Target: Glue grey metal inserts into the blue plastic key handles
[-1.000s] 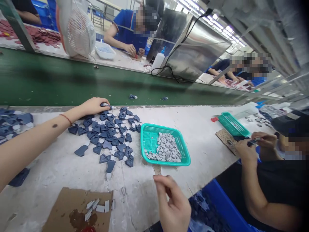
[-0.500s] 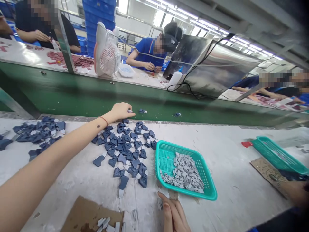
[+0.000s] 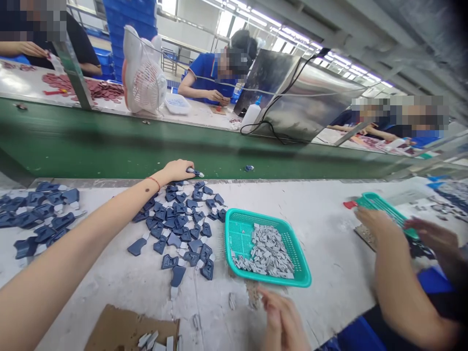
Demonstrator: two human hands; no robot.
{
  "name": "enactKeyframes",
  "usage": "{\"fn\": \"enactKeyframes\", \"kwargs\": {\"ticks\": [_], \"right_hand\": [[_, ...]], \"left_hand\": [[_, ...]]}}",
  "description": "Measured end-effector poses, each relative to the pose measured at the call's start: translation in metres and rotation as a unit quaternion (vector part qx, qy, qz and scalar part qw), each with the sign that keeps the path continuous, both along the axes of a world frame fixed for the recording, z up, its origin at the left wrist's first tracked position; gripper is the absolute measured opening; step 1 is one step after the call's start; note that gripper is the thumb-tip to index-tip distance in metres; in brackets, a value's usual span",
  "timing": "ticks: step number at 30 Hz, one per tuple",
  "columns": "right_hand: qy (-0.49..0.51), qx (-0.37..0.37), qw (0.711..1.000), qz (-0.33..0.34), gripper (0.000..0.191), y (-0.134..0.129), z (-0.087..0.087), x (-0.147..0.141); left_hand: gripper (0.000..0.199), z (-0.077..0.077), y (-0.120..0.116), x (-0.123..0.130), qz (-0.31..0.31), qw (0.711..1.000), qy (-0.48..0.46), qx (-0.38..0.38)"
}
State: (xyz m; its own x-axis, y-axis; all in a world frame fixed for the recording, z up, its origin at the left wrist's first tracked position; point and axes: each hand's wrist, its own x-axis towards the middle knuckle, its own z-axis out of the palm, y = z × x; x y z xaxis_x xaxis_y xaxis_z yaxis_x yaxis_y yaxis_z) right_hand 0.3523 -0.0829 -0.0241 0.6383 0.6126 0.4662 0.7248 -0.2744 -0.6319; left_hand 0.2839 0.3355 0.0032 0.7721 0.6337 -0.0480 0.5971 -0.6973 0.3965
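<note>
My left hand [image 3: 180,170] reaches to the edge of the green belt [image 3: 109,151], its fingers closed on a small navy-and-white part [image 3: 196,172]. Beneath and beside it, many navy pieces with pale tabs [image 3: 179,222] lie spread on the white table. My right hand [image 3: 280,314] is low in the view, slightly blurred, below a teal basket [image 3: 305,275] of small grey pieces [image 3: 272,251]. Its fingers are bent close together, and I cannot make out whether they hold anything. A brown cardboard piece [image 3: 113,329] with grey strips [image 3: 149,340] lies at the bottom.
Another navy part [image 3: 249,168] lies on the belt. More navy pieces [image 3: 44,209] are at the left. At the right, a co-worker's arms [image 3: 395,273] are over a second teal basket [image 3: 380,202]. Other people sit beyond the belt, near a white bottle [image 3: 252,116].
The view has shifted, and most things appear farther left. My left hand is now at a belt part that was separate from it before. The co-worker's arms at the right have come further into view.
</note>
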Motion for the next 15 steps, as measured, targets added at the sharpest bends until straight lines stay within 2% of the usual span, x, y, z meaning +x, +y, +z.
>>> {"fn": "enactKeyframes", "kwargs": {"ticks": [2, 4, 7, 11, 15], "right_hand": [[-0.062, -0.084, 0.994, 0.020, 0.024, 0.013, 0.019, 0.032], [-0.088, -0.203, 0.969, 0.112, 0.027, 0.033, 0.037, 0.066], [-0.084, -0.306, 0.921, 0.226, 0.023, 0.065, 0.054, 0.104], [-0.092, -0.400, 0.861, 0.300, 0.024, 0.088, 0.059, 0.118], [-0.102, -0.438, 0.835, 0.316, 0.023, 0.090, 0.061, 0.114]], "left_hand": [[0.033, 0.000, -0.007, -0.011, -0.013, 1.000, -0.009, -0.009], [0.033, -0.001, -0.015, -0.019, -0.009, 1.000, -0.024, -0.017], [0.031, 0.000, -0.023, -0.028, 0.017, 0.997, -0.067, -0.030], [0.027, 0.011, -0.037, -0.041, 0.046, 0.984, -0.159, -0.062], [0.025, 0.035, -0.066, -0.066, 0.071, 0.953, -0.271, -0.119]]}}
